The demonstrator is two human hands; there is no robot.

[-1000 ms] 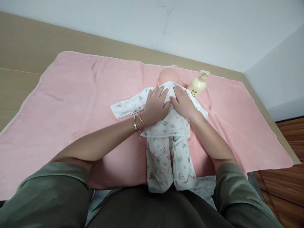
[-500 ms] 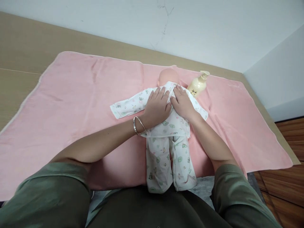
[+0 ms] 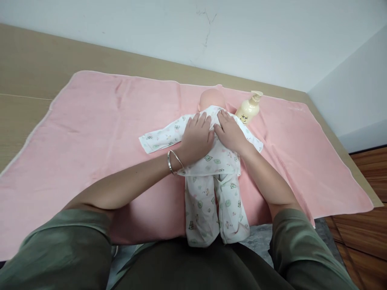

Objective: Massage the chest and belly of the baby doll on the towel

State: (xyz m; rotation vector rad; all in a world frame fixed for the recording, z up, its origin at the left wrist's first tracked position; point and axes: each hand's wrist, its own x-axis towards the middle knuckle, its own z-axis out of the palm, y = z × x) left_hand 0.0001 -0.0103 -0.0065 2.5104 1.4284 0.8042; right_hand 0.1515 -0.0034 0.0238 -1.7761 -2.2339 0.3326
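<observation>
View shifted slightly, left grip (image 3: 197, 139) and right grip (image 3: 231, 131) spread on doll (image 3: 223, 161), pink blanket (image 3: 99, 129) over table (image 3: 39, 52), marked wall (image 3: 256, 44)

The pyjamas (image 3: 225, 163) are white, patterned in green; the blanket (image 3: 99, 117) is pink.

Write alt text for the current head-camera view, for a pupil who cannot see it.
A person's left hand and right hand lie side by side on the upper body of a bald baby doll in patterned white pajamas. The doll is stretched out on a pink blanket, with a cream pump bottle beyond the right hand.
</observation>
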